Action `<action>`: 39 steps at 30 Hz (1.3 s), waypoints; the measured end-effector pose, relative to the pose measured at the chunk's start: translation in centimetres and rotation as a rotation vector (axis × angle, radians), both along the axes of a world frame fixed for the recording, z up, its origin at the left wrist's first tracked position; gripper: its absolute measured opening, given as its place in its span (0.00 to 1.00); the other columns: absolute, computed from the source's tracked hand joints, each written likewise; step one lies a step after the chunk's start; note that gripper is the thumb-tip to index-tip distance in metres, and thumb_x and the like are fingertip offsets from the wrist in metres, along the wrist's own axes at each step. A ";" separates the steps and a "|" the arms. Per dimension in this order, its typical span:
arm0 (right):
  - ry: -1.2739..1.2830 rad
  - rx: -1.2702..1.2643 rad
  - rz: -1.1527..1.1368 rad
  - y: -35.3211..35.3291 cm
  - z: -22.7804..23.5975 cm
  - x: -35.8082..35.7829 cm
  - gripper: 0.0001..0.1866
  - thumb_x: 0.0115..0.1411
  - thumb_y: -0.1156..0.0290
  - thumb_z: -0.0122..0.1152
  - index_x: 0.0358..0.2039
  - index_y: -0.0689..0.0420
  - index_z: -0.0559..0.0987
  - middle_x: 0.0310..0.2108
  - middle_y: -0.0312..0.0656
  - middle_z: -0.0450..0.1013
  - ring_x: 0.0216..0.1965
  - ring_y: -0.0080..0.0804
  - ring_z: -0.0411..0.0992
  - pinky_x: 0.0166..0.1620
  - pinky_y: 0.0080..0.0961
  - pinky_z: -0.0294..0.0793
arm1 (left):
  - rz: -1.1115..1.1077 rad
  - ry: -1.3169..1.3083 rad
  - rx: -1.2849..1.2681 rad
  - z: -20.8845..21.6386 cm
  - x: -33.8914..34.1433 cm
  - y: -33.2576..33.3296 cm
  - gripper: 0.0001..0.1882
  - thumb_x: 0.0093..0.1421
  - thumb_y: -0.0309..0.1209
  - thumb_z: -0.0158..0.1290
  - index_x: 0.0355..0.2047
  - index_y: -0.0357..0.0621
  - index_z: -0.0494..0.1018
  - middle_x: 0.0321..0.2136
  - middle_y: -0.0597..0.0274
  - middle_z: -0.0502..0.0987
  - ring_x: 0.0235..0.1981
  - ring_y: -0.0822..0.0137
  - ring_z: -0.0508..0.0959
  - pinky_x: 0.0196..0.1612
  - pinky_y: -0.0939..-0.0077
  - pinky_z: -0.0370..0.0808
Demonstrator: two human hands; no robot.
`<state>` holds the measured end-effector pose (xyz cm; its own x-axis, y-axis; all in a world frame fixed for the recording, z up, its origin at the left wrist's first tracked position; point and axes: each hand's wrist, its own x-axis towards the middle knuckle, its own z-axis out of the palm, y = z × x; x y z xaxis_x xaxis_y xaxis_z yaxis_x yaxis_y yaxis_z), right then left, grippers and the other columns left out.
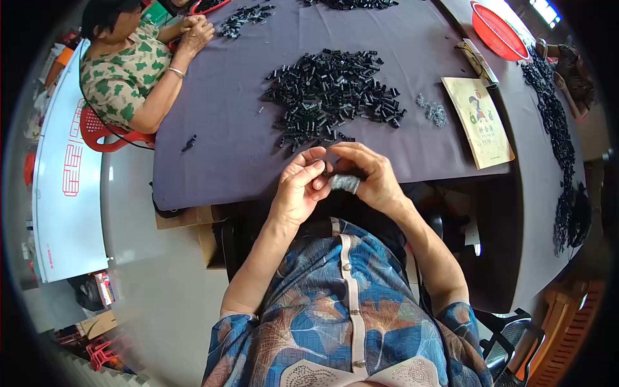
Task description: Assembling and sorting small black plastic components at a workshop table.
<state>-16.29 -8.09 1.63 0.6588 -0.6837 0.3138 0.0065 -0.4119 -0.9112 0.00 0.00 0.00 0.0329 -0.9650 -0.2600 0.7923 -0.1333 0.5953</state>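
Both hands meet at the table's near edge, just in front of the big pile of small black cylindrical parts [335, 93]. My left hand [296, 184] is closed, its thumb and fingers pinching a small black part [327, 169] that is mostly hidden. Curled in from the other side, my right hand [377, 177] has its fingertips close to that part. A grey wrapping [345, 184] covers the right thumb. Whatever the right fingertips hold is too small to make out. Beyond that hand lies a small heap of clear or silvery pieces [435, 113].
A beige booklet [478, 122] lies at the right edge of the cloth-covered table [219, 155]. Behind it is a red basket [500, 31]. One stray black part [189, 142] lies at left. Another person [122, 71] sits at the far left, hands over a smaller black pile [245, 20].
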 end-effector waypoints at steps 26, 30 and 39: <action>0.483 -0.572 -0.263 -0.9 -0.2 -0.3 0.13 0.42 0.81 0.57 0.32 0.58 0.73 0.30 0.43 0.68 0.37 0.44 0.68 0.42 0.33 0.68 | 0.065 0.040 0.014 0.5 -0.5 0.1 0.07 0.65 0.31 0.48 0.38 0.42 0.70 0.25 0.67 0.70 0.19 0.79 0.66 0.19 0.85 0.63; 0.254 -0.427 -0.263 -1.6 -0.2 -0.9 0.16 0.42 0.86 0.53 0.35 0.60 0.71 0.31 0.47 0.68 0.37 0.49 0.68 0.41 0.36 0.68 | 0.075 0.015 0.020 0.6 -0.5 0.2 0.07 0.65 0.32 0.47 0.38 0.42 0.70 0.25 0.67 0.70 0.19 0.79 0.66 0.19 0.85 0.62; 0.044 -0.089 -0.336 -2.9 -0.2 -2.1 0.19 0.43 0.91 0.45 0.36 0.62 0.72 0.32 0.49 0.72 0.37 0.46 0.73 0.41 0.30 0.72 | 0.059 -0.036 -0.005 1.0 -0.9 0.1 0.08 0.67 0.32 0.44 0.40 0.42 0.69 0.24 0.67 0.68 0.17 0.80 0.64 0.18 0.85 0.62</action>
